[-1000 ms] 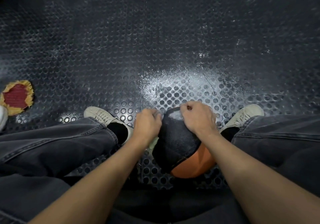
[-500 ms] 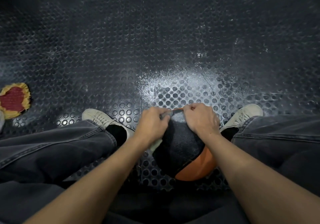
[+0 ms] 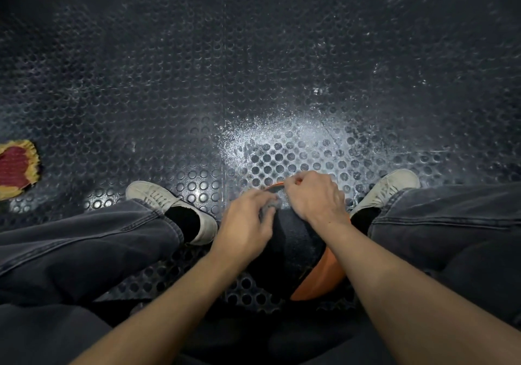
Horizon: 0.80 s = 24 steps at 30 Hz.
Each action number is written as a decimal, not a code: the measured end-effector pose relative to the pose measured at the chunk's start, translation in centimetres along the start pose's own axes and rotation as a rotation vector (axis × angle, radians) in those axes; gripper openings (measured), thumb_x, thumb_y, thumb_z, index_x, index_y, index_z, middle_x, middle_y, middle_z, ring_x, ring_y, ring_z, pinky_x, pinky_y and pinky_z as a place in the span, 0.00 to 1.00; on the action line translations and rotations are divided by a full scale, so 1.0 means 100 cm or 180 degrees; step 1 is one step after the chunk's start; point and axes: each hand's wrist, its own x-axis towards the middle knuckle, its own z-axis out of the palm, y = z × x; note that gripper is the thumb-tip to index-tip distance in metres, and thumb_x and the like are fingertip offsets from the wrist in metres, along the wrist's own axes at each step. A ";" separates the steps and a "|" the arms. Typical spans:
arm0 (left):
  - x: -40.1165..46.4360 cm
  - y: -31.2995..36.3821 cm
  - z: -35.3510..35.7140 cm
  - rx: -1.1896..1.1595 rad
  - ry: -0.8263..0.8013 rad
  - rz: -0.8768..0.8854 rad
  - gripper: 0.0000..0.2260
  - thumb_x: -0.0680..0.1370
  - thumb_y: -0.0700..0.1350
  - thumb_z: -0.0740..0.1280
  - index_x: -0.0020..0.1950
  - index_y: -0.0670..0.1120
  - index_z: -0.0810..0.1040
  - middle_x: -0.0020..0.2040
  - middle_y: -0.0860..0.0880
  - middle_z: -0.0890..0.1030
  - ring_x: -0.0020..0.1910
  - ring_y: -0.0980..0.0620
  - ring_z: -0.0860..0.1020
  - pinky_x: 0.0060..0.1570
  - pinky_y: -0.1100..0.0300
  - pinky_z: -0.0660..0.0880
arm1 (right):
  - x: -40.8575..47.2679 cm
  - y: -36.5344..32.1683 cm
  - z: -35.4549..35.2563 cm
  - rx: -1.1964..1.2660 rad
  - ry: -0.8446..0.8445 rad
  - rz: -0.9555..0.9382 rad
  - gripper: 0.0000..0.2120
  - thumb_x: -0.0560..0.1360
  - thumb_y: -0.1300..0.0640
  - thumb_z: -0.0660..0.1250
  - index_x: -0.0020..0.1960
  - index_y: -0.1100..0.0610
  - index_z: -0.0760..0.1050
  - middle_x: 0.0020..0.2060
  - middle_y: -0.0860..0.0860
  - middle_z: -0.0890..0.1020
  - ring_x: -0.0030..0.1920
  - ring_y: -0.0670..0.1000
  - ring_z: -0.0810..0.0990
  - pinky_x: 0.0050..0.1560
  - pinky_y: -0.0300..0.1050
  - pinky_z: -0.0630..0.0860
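A red pad with a frayed yellow edge [image 3: 14,167] lies far left on the black studded rubber floor [image 3: 197,68], which fills the view. A pale left shoe [image 3: 169,203] stands near the left hand [image 3: 245,223], whose blurred fingers curl on the dark cloth [image 3: 296,246]. The cloth drapes an orange round object [image 3: 321,277] between the feet, just below a white dusty patch [image 3: 282,136]. The right hand [image 3: 313,195] pinches the cloth's top edge, and the right shoe [image 3: 386,189] stands beyond it.
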 end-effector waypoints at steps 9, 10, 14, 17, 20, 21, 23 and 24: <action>-0.008 0.009 -0.004 0.0059 -0.0219 0.0099 0.07 0.79 0.45 0.64 0.52 0.48 0.81 0.47 0.52 0.80 0.45 0.54 0.76 0.46 0.61 0.72 | 0.002 0.005 -0.003 0.0064 0.0112 0.0203 0.17 0.80 0.46 0.56 0.44 0.54 0.78 0.33 0.48 0.74 0.36 0.50 0.73 0.63 0.59 0.73; -0.007 0.006 -0.001 0.0069 -0.0131 0.0105 0.07 0.79 0.44 0.64 0.52 0.48 0.82 0.48 0.53 0.80 0.45 0.55 0.76 0.47 0.61 0.71 | 0.002 0.006 -0.003 0.0070 0.0077 0.0167 0.17 0.80 0.47 0.56 0.43 0.53 0.79 0.33 0.49 0.75 0.35 0.49 0.73 0.62 0.58 0.74; 0.045 -0.012 0.004 -0.0068 -0.0207 -0.0807 0.08 0.80 0.43 0.64 0.53 0.47 0.83 0.42 0.52 0.81 0.34 0.58 0.74 0.32 0.68 0.68 | -0.004 0.000 0.004 -0.0003 0.0075 0.0098 0.17 0.80 0.47 0.55 0.45 0.51 0.80 0.36 0.50 0.79 0.40 0.54 0.79 0.60 0.59 0.75; 0.030 -0.006 0.002 -0.0051 -0.0297 -0.0256 0.08 0.80 0.43 0.65 0.54 0.46 0.82 0.45 0.52 0.81 0.38 0.58 0.75 0.36 0.69 0.68 | -0.002 0.005 0.004 -0.0038 0.0146 0.0158 0.17 0.81 0.46 0.54 0.48 0.53 0.79 0.38 0.50 0.78 0.43 0.54 0.78 0.62 0.58 0.72; -0.008 -0.002 -0.005 -0.0078 -0.0203 0.0300 0.08 0.78 0.42 0.66 0.55 0.47 0.82 0.50 0.53 0.81 0.47 0.57 0.77 0.51 0.62 0.72 | 0.000 0.009 0.004 -0.0062 0.0072 0.0044 0.17 0.81 0.46 0.55 0.43 0.53 0.77 0.34 0.49 0.77 0.37 0.51 0.77 0.60 0.57 0.74; -0.006 -0.006 -0.004 -0.0032 -0.0202 0.0273 0.07 0.79 0.42 0.66 0.53 0.47 0.82 0.49 0.54 0.81 0.45 0.58 0.76 0.50 0.63 0.72 | -0.001 0.008 0.004 -0.0079 0.0025 -0.0029 0.16 0.81 0.47 0.56 0.43 0.53 0.77 0.33 0.49 0.77 0.35 0.50 0.76 0.58 0.57 0.76; 0.015 -0.014 0.000 0.0033 -0.0187 -0.0175 0.06 0.79 0.42 0.65 0.50 0.47 0.82 0.42 0.55 0.80 0.38 0.60 0.74 0.42 0.65 0.72 | -0.004 0.003 0.008 -0.0125 -0.0021 -0.0127 0.16 0.81 0.47 0.56 0.44 0.52 0.78 0.33 0.49 0.77 0.34 0.50 0.76 0.57 0.57 0.77; 0.028 -0.017 0.002 0.0015 -0.0198 -0.0467 0.06 0.80 0.42 0.65 0.51 0.46 0.82 0.40 0.54 0.80 0.36 0.58 0.73 0.38 0.66 0.70 | -0.005 0.000 0.008 -0.0152 0.0003 -0.0141 0.16 0.81 0.47 0.56 0.45 0.52 0.79 0.34 0.49 0.77 0.35 0.51 0.76 0.57 0.57 0.76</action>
